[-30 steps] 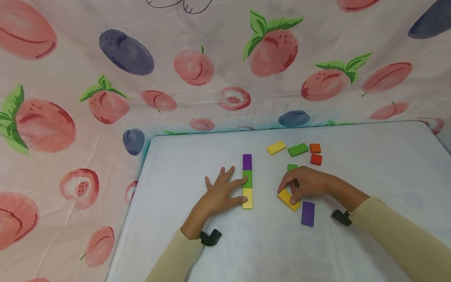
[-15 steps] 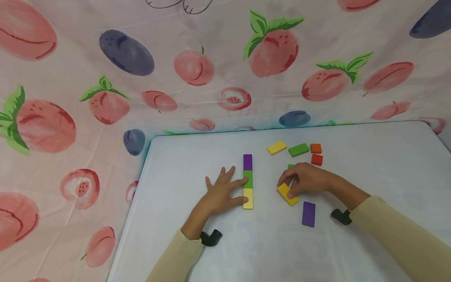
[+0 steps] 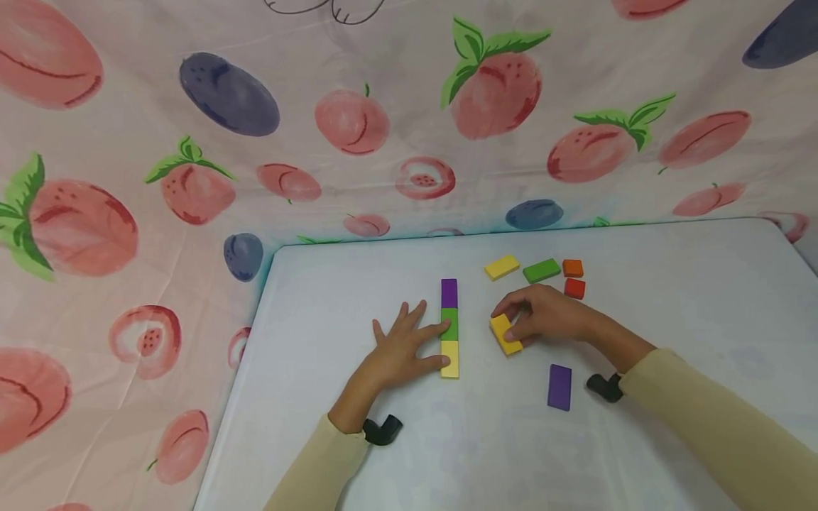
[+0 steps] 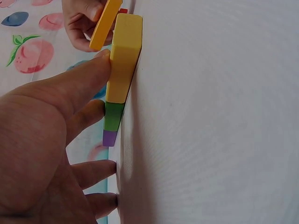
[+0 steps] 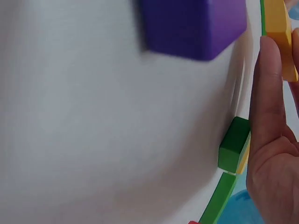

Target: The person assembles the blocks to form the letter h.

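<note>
Three blocks lie end to end in one straight row on the white table (image 3: 319, 298): a purple block (image 3: 449, 292) at the far end, a green block (image 3: 449, 314) in the middle, and a pale yellow block (image 3: 451, 349) at the near end. The left hand (image 3: 399, 356) has its fingers spread and grasps nothing; the thumb touches the pale yellow block and the index finger touches the green block. To the right of this row, and apart from it, the right hand (image 3: 552, 312) pinches a dark yellow block (image 3: 502, 332), which the left wrist view shows raised from the table. Nearer to the person, a second purple block (image 3: 559, 387) lies flat. Beyond the right hand there are a bright yellow block (image 3: 501, 267), a second green block (image 3: 542, 270), an orange block (image 3: 572, 268) and a red block (image 3: 574, 288).
</note>
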A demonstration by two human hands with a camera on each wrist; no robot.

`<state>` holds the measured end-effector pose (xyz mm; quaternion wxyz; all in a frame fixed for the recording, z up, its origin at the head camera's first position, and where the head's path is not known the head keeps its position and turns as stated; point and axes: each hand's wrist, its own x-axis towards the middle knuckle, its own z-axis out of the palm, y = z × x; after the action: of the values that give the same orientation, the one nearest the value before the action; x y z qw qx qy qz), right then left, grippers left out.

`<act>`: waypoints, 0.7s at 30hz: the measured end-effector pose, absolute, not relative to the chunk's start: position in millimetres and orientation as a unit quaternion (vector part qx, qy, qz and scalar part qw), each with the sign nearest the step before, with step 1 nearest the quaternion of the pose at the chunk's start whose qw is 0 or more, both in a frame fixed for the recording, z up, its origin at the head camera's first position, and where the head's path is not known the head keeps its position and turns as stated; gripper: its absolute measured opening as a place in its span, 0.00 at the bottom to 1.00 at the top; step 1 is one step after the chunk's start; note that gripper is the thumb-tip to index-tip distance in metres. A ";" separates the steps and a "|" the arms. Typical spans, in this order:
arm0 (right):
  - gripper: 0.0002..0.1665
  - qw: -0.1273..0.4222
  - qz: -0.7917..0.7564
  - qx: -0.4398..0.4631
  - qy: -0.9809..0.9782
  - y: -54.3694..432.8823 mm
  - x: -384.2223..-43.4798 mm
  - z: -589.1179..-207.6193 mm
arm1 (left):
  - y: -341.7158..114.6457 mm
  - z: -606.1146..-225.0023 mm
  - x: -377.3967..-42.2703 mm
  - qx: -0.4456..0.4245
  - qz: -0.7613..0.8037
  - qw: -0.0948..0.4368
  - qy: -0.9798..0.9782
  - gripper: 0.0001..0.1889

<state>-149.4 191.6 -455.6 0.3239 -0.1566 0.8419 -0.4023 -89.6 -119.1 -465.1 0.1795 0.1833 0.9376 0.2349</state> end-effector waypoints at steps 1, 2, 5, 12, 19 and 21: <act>0.24 0.324 -0.409 -0.149 0.840 190.1 -150.5 -455.8 | -119.0 -465.0 -89.7 0.183 0.234 0.180 0.938 0.33; 0.25 0.322 -0.416 -0.143 0.838 188.4 -151.7 -456.0 | -118.9 -465.0 -89.8 0.182 0.233 0.181 0.938 0.33; 0.25 0.304 -0.428 -0.133 0.840 182.8 -155.7 -456.6 | -119.2 -465.1 -90.4 0.180 0.230 0.184 0.939 0.33; 0.25 0.265 -0.449 -0.111 0.846 167.4 -165.4 -452.7 | -120.7 -466.4 -91.3 0.182 0.230 0.185 0.938 0.33; 0.26 0.237 -0.442 -0.096 0.860 156.8 -175.2 -452.4 | -120.0 -467.5 -92.2 0.183 0.230 0.185 0.938 0.33; 0.26 0.233 -0.440 -0.087 0.863 153.7 -177.7 -454.2 | -119.7 -467.5 -92.3 0.184 0.228 0.186 0.938 0.33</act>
<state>-177.7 153.7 -454.2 0.2329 -0.0871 0.8628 -0.4401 -92.3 -119.7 -467.5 0.1859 0.1835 0.9379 0.2283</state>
